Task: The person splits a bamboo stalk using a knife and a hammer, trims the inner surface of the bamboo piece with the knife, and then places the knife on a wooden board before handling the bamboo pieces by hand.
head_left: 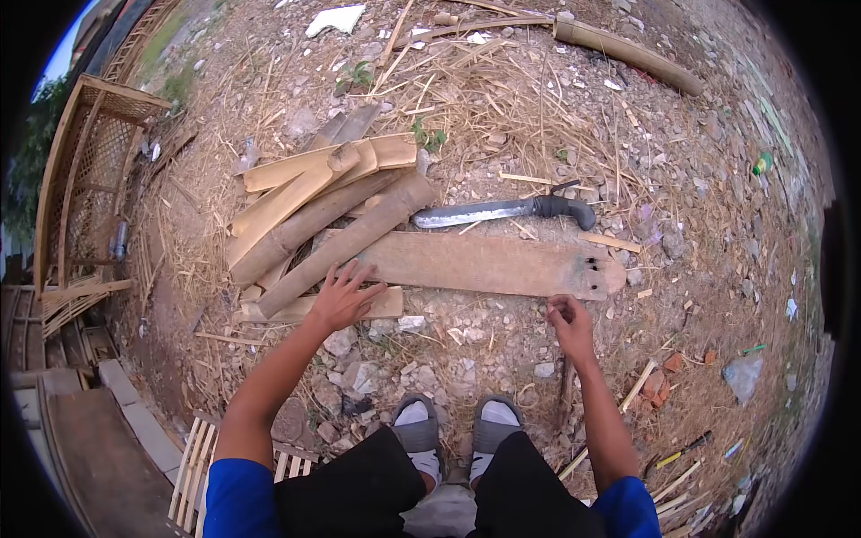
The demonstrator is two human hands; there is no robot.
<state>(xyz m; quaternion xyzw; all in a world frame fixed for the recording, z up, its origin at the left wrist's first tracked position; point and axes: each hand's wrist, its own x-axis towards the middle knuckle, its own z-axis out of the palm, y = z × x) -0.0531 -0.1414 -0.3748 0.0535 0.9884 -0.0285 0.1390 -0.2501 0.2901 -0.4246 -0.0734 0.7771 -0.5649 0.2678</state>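
A long flat wooden board [466, 262] lies on the ground in front of my feet, with dark holes at its right end. My left hand [343, 299] has its fingers spread at the board's left end, beside a pile of split bamboo pieces [314, 238]. Near the board's lower right corner is my right hand [569, 321], its thumb and fingertips curled toward each other; whether anything is between them is too small to tell. Just above the board lies a machete [484, 213] with a black-wrapped handle pointing right.
A bamboo pole [628, 56] lies at the top right. At the left stands a woven-sided wooden frame [90, 179]. A slatted bamboo piece [193, 466] is at the lower left. A yellow-and-black tool [682, 451] and brick fragments [656, 387] lie at the right among stones.
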